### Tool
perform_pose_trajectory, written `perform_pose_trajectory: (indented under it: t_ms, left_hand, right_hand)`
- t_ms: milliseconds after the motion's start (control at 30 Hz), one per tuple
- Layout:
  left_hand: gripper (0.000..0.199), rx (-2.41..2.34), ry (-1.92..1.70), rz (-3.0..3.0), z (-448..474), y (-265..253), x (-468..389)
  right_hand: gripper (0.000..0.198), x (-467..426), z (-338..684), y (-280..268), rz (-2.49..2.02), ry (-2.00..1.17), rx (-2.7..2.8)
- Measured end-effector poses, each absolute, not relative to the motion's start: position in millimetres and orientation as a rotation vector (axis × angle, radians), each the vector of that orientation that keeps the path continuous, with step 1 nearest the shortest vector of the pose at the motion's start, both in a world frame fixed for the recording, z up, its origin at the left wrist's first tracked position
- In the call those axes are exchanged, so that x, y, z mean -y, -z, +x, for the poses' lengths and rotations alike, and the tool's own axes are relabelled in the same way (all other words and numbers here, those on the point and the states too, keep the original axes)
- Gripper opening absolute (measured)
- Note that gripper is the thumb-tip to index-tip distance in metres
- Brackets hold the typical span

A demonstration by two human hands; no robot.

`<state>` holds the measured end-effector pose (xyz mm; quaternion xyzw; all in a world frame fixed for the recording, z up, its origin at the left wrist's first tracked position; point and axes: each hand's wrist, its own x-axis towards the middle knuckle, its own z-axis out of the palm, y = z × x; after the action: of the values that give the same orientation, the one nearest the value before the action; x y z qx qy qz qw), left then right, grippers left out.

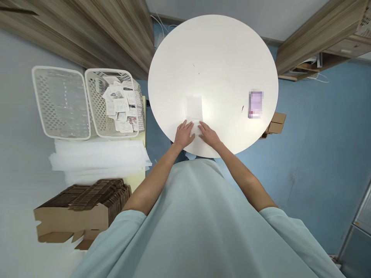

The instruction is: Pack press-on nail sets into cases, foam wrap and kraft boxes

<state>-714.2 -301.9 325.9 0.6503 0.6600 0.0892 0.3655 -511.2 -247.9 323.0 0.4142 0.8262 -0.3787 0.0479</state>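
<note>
A thin, whitish, see-through strip lies flat near the front edge of the round white table. Whether it is a sheet, a sleeve or a bag is hard to make out. My left hand rests on the strip's near left side, fingers spread and pointing forward. Opposite it, my right hand touches the near right side with fingertips apart. Neither hand is closed around anything. The near part of the strip lies between and partly under my fingers.
Left stand two white perforated baskets, one with clear plastic packs, one with printed cards. Below them lie white sheets and stacked folded cardboard boxes. A blurred purple item lies on the table's right; a cardboard box is beyond.
</note>
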Motion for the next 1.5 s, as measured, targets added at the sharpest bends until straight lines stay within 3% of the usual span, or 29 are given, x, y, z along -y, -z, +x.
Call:
perform_pose_trajectory:
  t_ms: [133,300,500,733,900,1033,1133,1333,1500]
  left_hand:
    - [0.076,-1.698,-0.206,1.65,-708.8,-331.4,337.4]
    - [0.062,-1.784,-0.203,1.527,-707.8,-337.2,361.2]
    - [0.04,-1.963,-0.17,1.323,-711.0,-339.4,331.9]
    - [0.038,-2.057,-0.111,1.08,-710.5,-333.6,297.2]
    - [0.027,-2.133,-0.051,1.034,-702.5,-337.0,287.6]
    - [0.053,-2.15,-0.129,1.364,-697.5,-339.3,278.9]
    - [0.057,-1.918,-0.124,1.603,-701.1,-337.4,273.3]
    - [0.059,-1.804,-0.085,1.693,-708.4,-339.7,295.1]
    - [0.075,-1.73,-0.007,1.71,-698.3,-343.0,347.9]
  right_hand:
    - [0.054,282.6,-499.4,-327.8,1.219,1.172,-2.553]
    - [0.056,301.5,-490.9,-333.8,1.276,1.176,-2.525]
    - [0.043,274.2,-509.8,-337.6,1.626,1.212,-2.344]
    - [0.03,243.6,-530.4,-327.3,1.88,1.262,-2.135]
    - [0.052,234.1,-539.7,-322.4,1.92,1.162,-2.208]
    - [0.049,222.4,-542.6,-320.7,1.465,1.022,-2.609]
    - [0.047,214.7,-540.8,-317.3,1.217,0.996,-2.669]
    - [0.063,242.2,-527.2,-311.8,1.127,0.941,-2.683]
    - [0.06,303.2,-512.1,-314.7,1.153,0.939,-2.647]
